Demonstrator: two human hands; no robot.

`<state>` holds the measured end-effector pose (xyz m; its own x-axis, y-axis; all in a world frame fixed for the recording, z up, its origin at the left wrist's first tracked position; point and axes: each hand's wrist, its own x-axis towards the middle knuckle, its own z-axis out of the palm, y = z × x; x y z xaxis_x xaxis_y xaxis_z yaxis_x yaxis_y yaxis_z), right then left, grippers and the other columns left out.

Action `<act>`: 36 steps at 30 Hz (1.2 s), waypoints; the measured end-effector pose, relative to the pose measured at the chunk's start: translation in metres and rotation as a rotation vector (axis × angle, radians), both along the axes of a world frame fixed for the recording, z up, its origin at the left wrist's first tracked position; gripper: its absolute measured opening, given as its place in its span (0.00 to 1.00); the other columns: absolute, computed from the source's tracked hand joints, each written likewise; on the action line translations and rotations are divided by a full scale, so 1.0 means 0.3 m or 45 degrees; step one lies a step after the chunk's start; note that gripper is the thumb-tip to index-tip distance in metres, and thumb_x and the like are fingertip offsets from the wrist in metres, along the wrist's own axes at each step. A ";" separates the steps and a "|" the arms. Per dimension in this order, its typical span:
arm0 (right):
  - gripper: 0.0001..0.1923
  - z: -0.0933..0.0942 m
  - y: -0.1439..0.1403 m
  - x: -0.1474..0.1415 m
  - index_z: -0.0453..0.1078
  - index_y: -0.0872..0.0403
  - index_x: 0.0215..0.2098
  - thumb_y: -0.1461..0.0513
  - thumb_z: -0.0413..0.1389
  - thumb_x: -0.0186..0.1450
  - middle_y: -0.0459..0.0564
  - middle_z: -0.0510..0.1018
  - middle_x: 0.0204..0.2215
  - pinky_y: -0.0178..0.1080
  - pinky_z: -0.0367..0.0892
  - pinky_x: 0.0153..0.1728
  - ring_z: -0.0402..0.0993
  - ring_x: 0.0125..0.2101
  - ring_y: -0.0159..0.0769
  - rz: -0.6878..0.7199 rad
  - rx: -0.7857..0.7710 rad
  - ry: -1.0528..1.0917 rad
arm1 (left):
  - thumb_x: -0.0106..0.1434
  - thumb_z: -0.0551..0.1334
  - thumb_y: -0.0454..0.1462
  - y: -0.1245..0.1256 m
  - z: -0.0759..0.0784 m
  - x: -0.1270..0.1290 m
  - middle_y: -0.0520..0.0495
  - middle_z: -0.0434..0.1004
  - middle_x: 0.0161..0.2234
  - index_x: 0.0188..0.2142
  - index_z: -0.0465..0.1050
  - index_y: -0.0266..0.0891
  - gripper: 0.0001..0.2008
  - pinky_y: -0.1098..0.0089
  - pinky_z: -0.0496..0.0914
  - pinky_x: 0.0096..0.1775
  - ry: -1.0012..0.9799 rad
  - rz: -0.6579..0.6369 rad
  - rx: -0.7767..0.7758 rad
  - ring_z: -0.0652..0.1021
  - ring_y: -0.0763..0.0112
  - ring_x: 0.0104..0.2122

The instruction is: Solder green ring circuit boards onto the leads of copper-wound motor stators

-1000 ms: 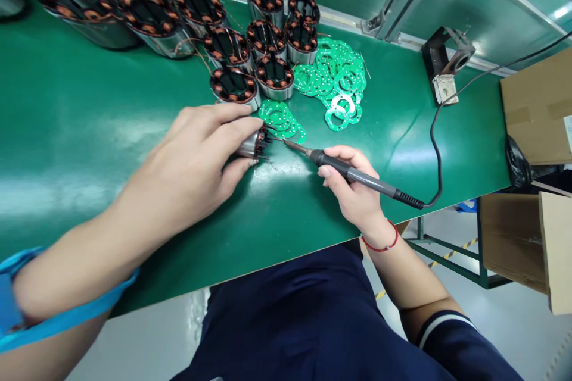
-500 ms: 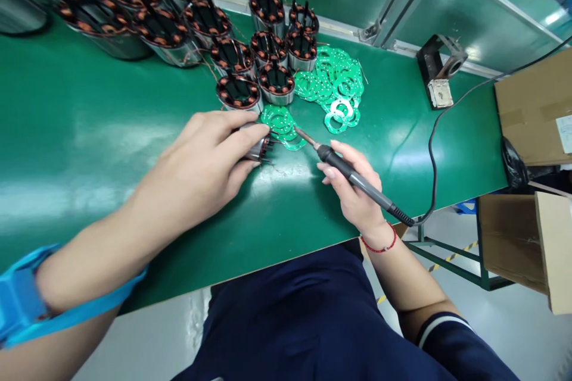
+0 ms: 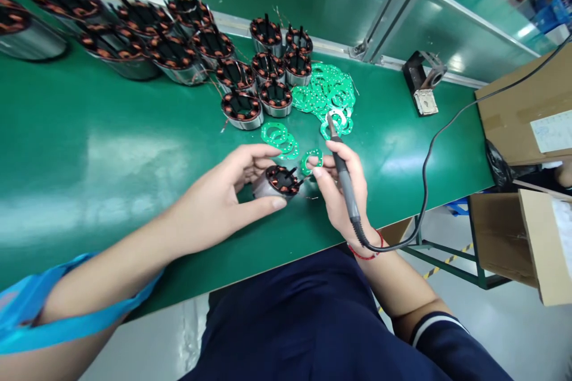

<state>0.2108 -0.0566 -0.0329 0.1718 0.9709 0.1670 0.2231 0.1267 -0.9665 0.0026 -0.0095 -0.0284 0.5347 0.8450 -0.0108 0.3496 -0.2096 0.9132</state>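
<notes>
A silver metal cylindrical stator with copper windings tilts at the green surface, the left hand's grip curled around it. Beside that stator, the right hand's grip pinches a green ring-shaped circuit board while holding a grey-and-black soldering iron. The stator carries no board, so its work looks unfinished; beyond it, upright copper-wound stators and loose green rings apparently remain.

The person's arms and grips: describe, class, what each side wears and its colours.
The left grip and right grip wear no gloves. A bright blue band circles the left forearm, a thin red bracelet the right wrist. The right sleeve is short and navy with a white stripe near its hem; the left sleeve is out of view.
</notes>
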 end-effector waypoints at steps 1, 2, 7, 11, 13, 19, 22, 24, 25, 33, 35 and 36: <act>0.19 0.004 0.003 -0.004 0.62 0.46 0.59 0.54 0.58 0.73 0.48 0.81 0.42 0.41 0.80 0.45 0.83 0.41 0.35 -0.004 0.011 0.047 | 0.65 0.63 0.50 0.004 -0.006 0.002 0.40 0.78 0.54 0.61 0.65 0.45 0.27 0.54 0.77 0.52 0.024 -0.041 0.024 0.81 0.55 0.52; 0.19 0.007 0.008 -0.005 0.61 0.45 0.60 0.53 0.57 0.73 0.48 0.81 0.42 0.42 0.81 0.44 0.83 0.41 0.35 0.007 0.007 0.079 | 0.65 0.63 0.49 0.010 -0.010 0.003 0.40 0.78 0.55 0.60 0.68 0.45 0.26 0.53 0.76 0.53 0.078 -0.071 0.084 0.80 0.53 0.53; 0.23 0.023 0.046 0.012 0.60 0.46 0.61 0.45 0.53 0.74 0.44 0.79 0.34 0.36 0.77 0.29 0.78 0.29 0.32 0.336 -0.065 0.075 | 0.66 0.61 0.50 0.024 -0.020 0.017 0.42 0.82 0.47 0.54 0.74 0.44 0.21 0.50 0.70 0.55 0.376 -0.143 0.453 0.79 0.50 0.50; 0.22 0.054 0.024 0.013 0.60 0.46 0.63 0.53 0.56 0.74 0.47 0.80 0.39 0.43 0.79 0.43 0.80 0.38 0.36 0.450 0.092 -0.252 | 0.68 0.59 0.48 0.029 -0.020 0.017 0.41 0.82 0.46 0.55 0.74 0.43 0.21 0.52 0.70 0.51 0.424 -0.174 0.507 0.79 0.51 0.47; 0.26 0.070 -0.004 0.015 0.60 0.47 0.64 0.55 0.60 0.71 0.53 0.80 0.49 0.52 0.77 0.53 0.79 0.49 0.44 0.380 0.122 -0.496 | 0.70 0.58 0.48 0.042 -0.022 0.001 0.40 0.81 0.48 0.58 0.73 0.42 0.22 0.54 0.71 0.49 0.413 -0.235 0.505 0.78 0.51 0.48; 0.31 0.104 -0.037 0.064 0.56 0.48 0.65 0.58 0.63 0.68 0.50 0.79 0.42 0.47 0.79 0.41 0.81 0.35 0.40 0.366 -0.319 -0.658 | 0.74 0.53 0.46 0.071 -0.019 -0.053 0.43 0.82 0.42 0.60 0.74 0.43 0.22 0.58 0.73 0.49 0.337 -0.375 0.488 0.80 0.56 0.43; 0.32 0.124 -0.007 0.096 0.54 0.48 0.66 0.60 0.62 0.68 0.47 0.77 0.40 0.43 0.78 0.38 0.78 0.31 0.34 0.401 -0.305 -0.621 | 0.75 0.52 0.45 0.056 -0.004 -0.040 0.44 0.81 0.39 0.55 0.77 0.42 0.20 0.59 0.73 0.47 0.278 -0.337 0.523 0.80 0.59 0.40; 0.32 0.140 0.016 0.105 0.53 0.47 0.66 0.62 0.61 0.69 0.49 0.77 0.44 0.43 0.78 0.41 0.78 0.34 0.34 0.416 -0.232 -0.671 | 0.75 0.50 0.42 0.042 0.005 -0.018 0.44 0.81 0.38 0.50 0.79 0.40 0.19 0.60 0.73 0.46 0.216 -0.265 0.534 0.79 0.60 0.39; 0.32 0.147 0.027 0.104 0.53 0.48 0.67 0.62 0.61 0.69 0.50 0.77 0.46 0.44 0.77 0.43 0.78 0.37 0.35 0.419 -0.184 -0.729 | 0.75 0.49 0.41 0.037 0.006 -0.007 0.44 0.80 0.38 0.48 0.79 0.39 0.19 0.61 0.73 0.46 0.188 -0.216 0.515 0.79 0.61 0.39; 0.21 0.179 0.081 -0.004 0.64 0.58 0.66 0.66 0.46 0.76 0.58 0.81 0.42 0.48 0.72 0.44 0.70 0.41 0.45 0.455 0.168 -1.472 | 0.68 0.55 0.44 0.042 -0.039 0.057 0.38 0.78 0.53 0.57 0.71 0.36 0.23 0.50 0.72 0.55 0.232 -0.067 0.301 0.76 0.52 0.51; 0.22 0.169 0.086 -0.017 0.64 0.58 0.66 0.66 0.45 0.76 0.58 0.81 0.41 0.47 0.71 0.43 0.69 0.40 0.45 0.463 0.206 -1.538 | 0.69 0.54 0.44 0.037 -0.049 0.072 0.38 0.80 0.48 0.53 0.73 0.36 0.20 0.50 0.72 0.53 0.272 -0.064 0.347 0.76 0.51 0.48; 0.22 0.161 0.086 -0.018 0.64 0.59 0.67 0.66 0.45 0.76 0.58 0.81 0.41 0.47 0.71 0.43 0.69 0.40 0.45 0.460 0.217 -1.535 | 0.69 0.53 0.44 0.033 -0.054 0.078 0.38 0.80 0.47 0.51 0.74 0.36 0.19 0.50 0.72 0.51 0.286 -0.043 0.373 0.77 0.51 0.47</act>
<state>0.2055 -0.0308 0.0153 -0.4447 0.8815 0.1589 0.8734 0.4660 -0.1411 0.0261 0.0004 -0.0445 0.5743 0.8114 0.1087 0.5226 -0.4656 0.7142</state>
